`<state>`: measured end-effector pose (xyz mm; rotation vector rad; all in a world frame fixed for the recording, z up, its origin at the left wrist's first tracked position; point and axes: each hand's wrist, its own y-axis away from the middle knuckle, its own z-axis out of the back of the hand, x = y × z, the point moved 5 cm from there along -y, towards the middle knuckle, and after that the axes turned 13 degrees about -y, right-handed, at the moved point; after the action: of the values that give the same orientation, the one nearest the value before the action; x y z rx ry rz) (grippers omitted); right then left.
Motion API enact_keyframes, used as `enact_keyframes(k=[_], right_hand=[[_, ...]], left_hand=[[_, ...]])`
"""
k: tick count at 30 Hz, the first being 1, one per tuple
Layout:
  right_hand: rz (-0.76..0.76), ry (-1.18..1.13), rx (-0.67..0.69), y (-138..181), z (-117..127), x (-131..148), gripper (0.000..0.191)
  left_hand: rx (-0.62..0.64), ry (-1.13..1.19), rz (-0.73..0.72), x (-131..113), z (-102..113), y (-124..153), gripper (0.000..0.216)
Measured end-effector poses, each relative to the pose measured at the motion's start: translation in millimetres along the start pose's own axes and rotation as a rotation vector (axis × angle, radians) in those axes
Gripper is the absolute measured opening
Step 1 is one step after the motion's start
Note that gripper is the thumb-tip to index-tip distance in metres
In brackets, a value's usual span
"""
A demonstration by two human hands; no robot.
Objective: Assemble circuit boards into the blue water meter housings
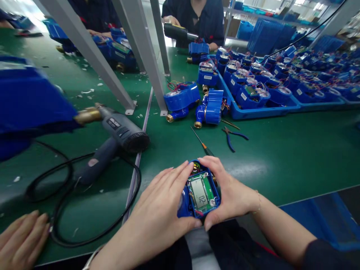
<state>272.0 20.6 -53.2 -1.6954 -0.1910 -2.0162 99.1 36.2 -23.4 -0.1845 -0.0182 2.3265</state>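
Both my hands grip a blue water meter (203,195) at the table's front edge. Its open housing shows a green circuit board with a lit display. My left hand (165,204) wraps around the left side, fingers on the far edge and thumb at the near edge. On the right side, my right hand (229,193) holds the housing between thumb and fingers. The meter's underside is hidden. Just beyond my fingers lies a screwdriver (206,149) with an orange and dark handle. Blue-handled pliers (232,138) rest to its right.
A heat gun (120,129) with a looped black cable lies left. Two water meters (210,108) stand ahead, beside a blue tray (261,112) full of meters. Grey metal posts (146,48) rise from the table. A co-worker's hand (24,240) rests lower left; another person (194,18) sits opposite.
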Motion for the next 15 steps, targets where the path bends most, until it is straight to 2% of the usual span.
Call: enact_keyframes(k=[3,6,10,15], right_hand=[[0.024,0.024,0.055,-2.1,-0.4,1.3,0.132],[0.005,-0.004,0.082,-1.9,-3.2,-0.9,0.126],[0.012,-0.065,0.018,-2.5,-4.2,-3.9,0.118],[0.069,-0.086,-0.048,-4.4,-4.2,-3.5,0.116]], left_hand=[[-0.012,0.051,0.023,3.0,-0.1,1.1,0.107],[-0.019,0.075,0.015,3.0,0.3,2.6,0.110],[-0.025,0.041,0.006,2.4,0.6,6.6,0.107],[-0.075,-0.029,0.005,1.2,1.3,11.9,0.103]])
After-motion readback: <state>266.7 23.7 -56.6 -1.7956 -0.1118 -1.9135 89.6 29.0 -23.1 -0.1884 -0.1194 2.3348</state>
